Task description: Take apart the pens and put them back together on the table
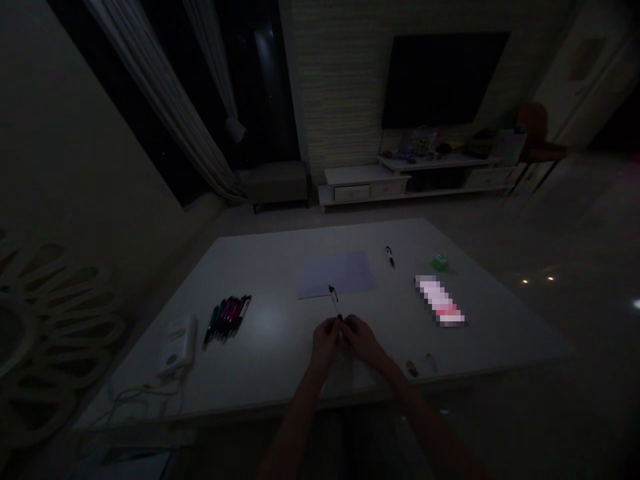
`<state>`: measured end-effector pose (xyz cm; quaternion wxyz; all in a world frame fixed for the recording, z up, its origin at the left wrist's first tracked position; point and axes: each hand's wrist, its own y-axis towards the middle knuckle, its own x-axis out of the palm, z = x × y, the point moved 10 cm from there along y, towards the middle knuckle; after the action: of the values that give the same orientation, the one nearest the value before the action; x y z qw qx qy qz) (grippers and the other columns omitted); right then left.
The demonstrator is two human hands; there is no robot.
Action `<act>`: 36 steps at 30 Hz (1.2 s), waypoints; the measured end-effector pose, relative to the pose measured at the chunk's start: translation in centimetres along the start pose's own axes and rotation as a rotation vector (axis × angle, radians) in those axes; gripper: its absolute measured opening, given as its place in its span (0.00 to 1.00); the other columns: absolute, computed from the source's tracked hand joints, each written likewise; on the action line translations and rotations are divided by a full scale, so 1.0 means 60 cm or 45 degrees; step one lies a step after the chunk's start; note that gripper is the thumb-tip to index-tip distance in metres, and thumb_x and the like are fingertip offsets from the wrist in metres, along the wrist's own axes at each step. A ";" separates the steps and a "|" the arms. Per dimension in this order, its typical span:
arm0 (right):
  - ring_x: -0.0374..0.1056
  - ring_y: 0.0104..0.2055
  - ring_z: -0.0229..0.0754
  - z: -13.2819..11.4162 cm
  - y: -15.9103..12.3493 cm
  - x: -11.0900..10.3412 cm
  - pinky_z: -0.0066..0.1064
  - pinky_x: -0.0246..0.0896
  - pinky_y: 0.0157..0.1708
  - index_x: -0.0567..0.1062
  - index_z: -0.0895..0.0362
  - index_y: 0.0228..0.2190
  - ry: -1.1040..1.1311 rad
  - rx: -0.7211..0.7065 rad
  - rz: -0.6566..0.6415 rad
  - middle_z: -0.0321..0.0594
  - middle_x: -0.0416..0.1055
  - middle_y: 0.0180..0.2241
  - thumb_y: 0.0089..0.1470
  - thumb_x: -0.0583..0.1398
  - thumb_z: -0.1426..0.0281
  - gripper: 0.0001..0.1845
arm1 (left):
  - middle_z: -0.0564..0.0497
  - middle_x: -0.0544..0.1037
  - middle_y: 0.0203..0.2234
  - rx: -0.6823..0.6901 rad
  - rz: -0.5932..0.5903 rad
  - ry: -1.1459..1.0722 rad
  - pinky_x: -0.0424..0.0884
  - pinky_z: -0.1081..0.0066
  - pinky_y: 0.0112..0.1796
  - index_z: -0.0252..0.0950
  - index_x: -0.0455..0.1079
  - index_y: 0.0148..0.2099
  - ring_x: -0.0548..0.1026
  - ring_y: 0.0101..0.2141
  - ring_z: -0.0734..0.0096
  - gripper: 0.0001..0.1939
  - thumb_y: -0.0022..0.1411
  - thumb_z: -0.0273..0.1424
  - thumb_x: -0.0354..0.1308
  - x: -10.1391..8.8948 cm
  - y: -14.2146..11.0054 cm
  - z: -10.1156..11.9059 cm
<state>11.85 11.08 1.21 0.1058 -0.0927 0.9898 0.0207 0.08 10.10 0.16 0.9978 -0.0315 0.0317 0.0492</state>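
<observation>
Left hand (324, 341), right hand (361, 339) pinching pen (335, 306); cabinet drawers (351, 193), contents hidden

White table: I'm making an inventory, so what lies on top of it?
Pen pile, paper sheet, single pen, green object, lit phone, white device with cables, and two small items. The left hand and right hand, gripping another pen, hide the spot beneath them.

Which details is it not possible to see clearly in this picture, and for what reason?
All in the head view:
Held pen: near end hidden by the left hand and right hand.
Phone screen: pixelated into blocks, so unreadable.
Paper: too dim to tell if anything is written.
Pile of pens: dark, overlapping; exact count unclear.
</observation>
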 end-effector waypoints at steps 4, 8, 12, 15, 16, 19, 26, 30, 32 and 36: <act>0.62 0.25 0.38 0.017 0.001 -0.023 0.28 0.57 0.26 0.70 0.56 0.26 -0.100 0.018 0.056 0.36 0.69 0.22 0.51 0.55 0.55 0.17 | 0.42 0.72 0.46 0.350 0.388 0.648 0.68 0.60 0.44 0.39 0.64 0.55 0.72 0.43 0.61 0.21 0.58 0.34 0.55 -0.064 -0.013 0.056; 0.65 0.29 0.41 0.015 0.012 -0.036 0.29 0.59 0.31 0.74 0.57 0.26 -0.133 -0.051 0.073 0.40 0.73 0.26 0.48 0.57 0.57 0.16 | 0.46 0.69 0.52 0.845 0.155 1.311 0.51 0.49 0.56 0.47 0.64 0.55 0.63 0.55 0.57 0.22 0.59 0.26 0.56 -0.015 -0.029 0.091; 0.64 0.26 0.39 0.019 0.022 -0.035 0.28 0.57 0.27 0.74 0.58 0.23 -0.136 -0.012 0.052 0.39 0.71 0.22 0.49 0.55 0.53 0.21 | 0.47 0.75 0.41 0.943 -0.103 1.491 0.54 0.53 0.54 0.41 0.67 0.50 0.71 0.44 0.65 0.14 0.63 0.25 0.51 0.016 -0.024 0.060; 0.58 0.19 0.36 0.035 0.026 -0.024 0.27 0.51 0.20 0.73 0.60 0.19 -0.160 0.093 -0.010 0.36 0.65 0.15 0.51 0.52 0.48 0.29 | 0.47 0.75 0.38 0.913 -0.160 1.569 0.62 0.61 0.46 0.38 0.67 0.49 0.71 0.41 0.65 0.13 0.62 0.25 0.51 0.023 -0.019 0.042; 0.57 0.18 0.35 0.038 0.027 -0.021 0.26 0.50 0.19 0.73 0.60 0.18 -0.161 0.110 -0.025 0.36 0.64 0.14 0.51 0.52 0.47 0.30 | 0.47 0.75 0.38 0.900 -0.155 1.593 0.62 0.63 0.44 0.38 0.67 0.49 0.71 0.40 0.65 0.13 0.62 0.25 0.52 0.023 -0.018 0.039; 0.56 0.17 0.34 0.042 0.028 -0.014 0.25 0.49 0.18 0.74 0.61 0.20 -0.138 0.114 -0.055 0.35 0.65 0.15 0.48 0.55 0.47 0.28 | 0.47 0.74 0.36 0.883 -0.128 1.620 0.62 0.63 0.42 0.38 0.67 0.47 0.70 0.40 0.64 0.11 0.62 0.25 0.52 0.022 -0.020 0.040; 0.56 0.18 0.34 0.038 0.015 -0.014 0.25 0.49 0.17 0.76 0.61 0.24 -0.062 0.074 -0.027 0.34 0.65 0.16 0.47 0.57 0.50 0.25 | 0.48 0.74 0.35 0.883 -0.137 1.628 0.62 0.64 0.40 0.38 0.68 0.43 0.69 0.38 0.65 0.08 0.62 0.25 0.51 0.024 -0.024 0.047; 0.56 0.18 0.33 0.029 0.013 -0.017 0.25 0.50 0.18 0.75 0.61 0.23 -0.070 0.038 -0.007 0.35 0.66 0.17 0.47 0.58 0.51 0.23 | 0.48 0.74 0.34 0.902 -0.141 1.639 0.61 0.64 0.39 0.38 0.68 0.43 0.69 0.37 0.64 0.08 0.62 0.25 0.52 0.026 -0.023 0.047; 0.57 0.18 0.34 0.026 0.014 -0.017 0.25 0.50 0.18 0.75 0.61 0.24 -0.065 0.041 -0.016 0.35 0.66 0.17 0.46 0.58 0.51 0.24 | 0.48 0.74 0.34 0.903 -0.129 1.639 0.61 0.64 0.39 0.38 0.68 0.43 0.69 0.37 0.64 0.08 0.62 0.26 0.52 0.025 -0.022 0.045; 0.56 0.15 0.33 0.039 0.017 -0.010 0.24 0.48 0.15 0.74 0.61 0.22 -0.049 0.158 -0.128 0.36 0.65 0.15 0.49 0.54 0.46 0.29 | 0.47 0.73 0.34 0.902 -0.089 1.617 0.60 0.63 0.39 0.38 0.68 0.44 0.69 0.38 0.64 0.08 0.63 0.27 0.51 0.019 -0.022 0.044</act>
<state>12.71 12.34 -0.94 0.1314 -0.1351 0.9811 -0.0444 1.53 9.05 2.81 0.7381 0.2701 0.6178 -0.0237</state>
